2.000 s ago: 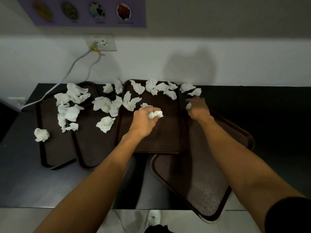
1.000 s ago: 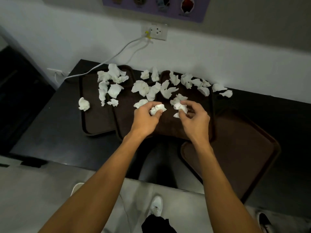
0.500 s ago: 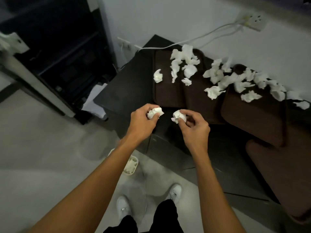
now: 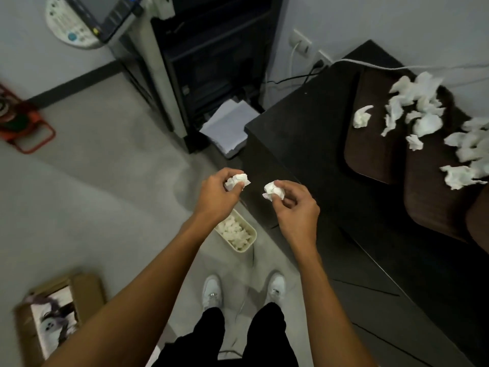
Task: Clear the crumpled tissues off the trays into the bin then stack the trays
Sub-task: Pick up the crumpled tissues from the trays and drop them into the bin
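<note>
Tissues (image 4: pixel 426 124) heaped across the brown trays (image 4: pixel 370 154) on the black counter (image 4: pixel 299 133) at right, many yet to clear; two more off the trays and in hand.

Head view. Grip: left hand (image 4: pixel 215 196) curled, pinching one crumpled tissue (image 4: pixel 238 181) at the fingertips; right hand (image 4: pixel 296 205) likewise pinching a second wad (image 4: pixel 274 192). Both held out in front, close together, over the floor by the counter's corner. Cream bin (image 4: pixel 253 235) down on the floor beside the counter's base, already loaded with white wads, partly hidden under the left wrist.

Likely trouble: release from here, with neither wad seemingly square over the bin's mouth, and a probable landing on the floor. Narrow opening, light paper, long drop: easy drift to one side, or a bounce off the heap inside. Safer to lower both hands and draw them back over the opening before letting go.

Room: open grey floor to the left; counter's dark face close on the right of the bin; white shoes (image 4: pixel 211 290) just behind it, so little margin for a step forward without a kick. Copier (image 4: pixel 211 62) and stacked paper (image 4: pixel 227 125) ahead, well apart from the hands.
</note>
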Demonstrator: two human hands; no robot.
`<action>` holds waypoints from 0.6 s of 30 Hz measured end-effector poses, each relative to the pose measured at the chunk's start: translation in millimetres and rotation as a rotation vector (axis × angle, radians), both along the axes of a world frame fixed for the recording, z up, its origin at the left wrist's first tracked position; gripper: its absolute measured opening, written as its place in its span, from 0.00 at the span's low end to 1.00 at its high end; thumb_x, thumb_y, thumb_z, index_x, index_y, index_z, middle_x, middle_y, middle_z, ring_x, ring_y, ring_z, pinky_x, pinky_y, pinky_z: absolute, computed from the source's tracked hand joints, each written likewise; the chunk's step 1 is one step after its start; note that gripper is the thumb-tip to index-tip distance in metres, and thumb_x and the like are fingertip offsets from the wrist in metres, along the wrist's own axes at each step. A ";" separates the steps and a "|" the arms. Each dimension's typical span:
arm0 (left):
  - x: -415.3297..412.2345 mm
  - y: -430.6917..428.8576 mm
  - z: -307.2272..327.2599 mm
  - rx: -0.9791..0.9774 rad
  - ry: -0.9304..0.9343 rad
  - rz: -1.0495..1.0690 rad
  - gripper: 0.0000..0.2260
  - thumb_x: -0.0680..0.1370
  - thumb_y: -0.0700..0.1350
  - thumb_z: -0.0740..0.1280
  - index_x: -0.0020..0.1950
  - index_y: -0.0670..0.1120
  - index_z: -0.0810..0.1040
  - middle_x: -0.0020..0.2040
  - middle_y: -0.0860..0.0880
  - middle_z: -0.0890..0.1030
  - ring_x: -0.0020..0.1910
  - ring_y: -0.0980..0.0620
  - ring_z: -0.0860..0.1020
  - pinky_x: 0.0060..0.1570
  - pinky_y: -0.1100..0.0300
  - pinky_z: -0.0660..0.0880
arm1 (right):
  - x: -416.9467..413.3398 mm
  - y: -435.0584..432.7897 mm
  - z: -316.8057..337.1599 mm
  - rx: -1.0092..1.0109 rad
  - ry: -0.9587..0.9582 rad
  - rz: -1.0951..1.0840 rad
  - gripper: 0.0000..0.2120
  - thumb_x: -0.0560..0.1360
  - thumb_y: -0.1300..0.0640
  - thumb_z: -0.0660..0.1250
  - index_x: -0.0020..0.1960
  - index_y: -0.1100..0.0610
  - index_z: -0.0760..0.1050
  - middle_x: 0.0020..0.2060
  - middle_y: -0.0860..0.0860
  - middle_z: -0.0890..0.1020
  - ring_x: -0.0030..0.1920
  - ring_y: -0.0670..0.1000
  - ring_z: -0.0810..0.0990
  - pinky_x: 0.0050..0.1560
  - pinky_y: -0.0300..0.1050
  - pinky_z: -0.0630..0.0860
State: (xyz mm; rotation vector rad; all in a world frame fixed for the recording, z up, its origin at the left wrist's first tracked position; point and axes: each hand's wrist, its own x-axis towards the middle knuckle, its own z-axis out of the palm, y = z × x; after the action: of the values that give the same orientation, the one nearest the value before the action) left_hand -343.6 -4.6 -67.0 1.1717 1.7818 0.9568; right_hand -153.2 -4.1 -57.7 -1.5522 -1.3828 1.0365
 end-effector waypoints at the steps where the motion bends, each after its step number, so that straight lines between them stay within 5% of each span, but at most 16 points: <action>1: -3.8 -0.7 -7.2 -0.015 -0.006 0.018 0.09 0.78 0.46 0.73 0.58 0.55 0.83 0.50 0.59 0.84 0.48 0.61 0.82 0.50 0.64 0.80 | -3.0 1.5 -6.0 -0.008 -0.009 0.016 0.14 0.76 0.65 0.74 0.59 0.53 0.84 0.58 0.45 0.81 0.57 0.43 0.83 0.56 0.39 0.81; 9: -12.4 -1.6 -84.6 -0.115 0.056 0.112 0.08 0.78 0.43 0.73 0.57 0.50 0.84 0.52 0.55 0.84 0.50 0.56 0.81 0.48 0.69 0.76 | -10.7 21.7 -90.5 -0.116 -0.053 0.131 0.12 0.75 0.63 0.75 0.58 0.55 0.85 0.57 0.45 0.81 0.56 0.44 0.82 0.54 0.37 0.81; 14: -15.3 -6.8 -162.3 -0.199 0.063 0.171 0.07 0.77 0.44 0.73 0.55 0.51 0.85 0.49 0.55 0.86 0.48 0.56 0.82 0.51 0.60 0.80 | -12.0 32.8 -171.4 -0.226 -0.116 0.222 0.10 0.76 0.66 0.72 0.56 0.58 0.84 0.56 0.50 0.81 0.54 0.48 0.83 0.47 0.26 0.77; 18: -14.0 -8.3 -227.9 -0.262 0.062 0.169 0.06 0.76 0.45 0.74 0.53 0.51 0.85 0.47 0.54 0.86 0.46 0.57 0.82 0.48 0.62 0.78 | -13.3 37.3 -252.7 -0.273 -0.235 0.291 0.10 0.75 0.63 0.74 0.56 0.57 0.82 0.55 0.50 0.81 0.51 0.49 0.83 0.45 0.24 0.75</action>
State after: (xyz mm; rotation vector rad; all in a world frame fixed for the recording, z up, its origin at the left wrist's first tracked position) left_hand -357.6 -12.9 -294.9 0.9061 2.0111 0.7596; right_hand -166.5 33.1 -310.4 -1.7486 -1.7249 1.2932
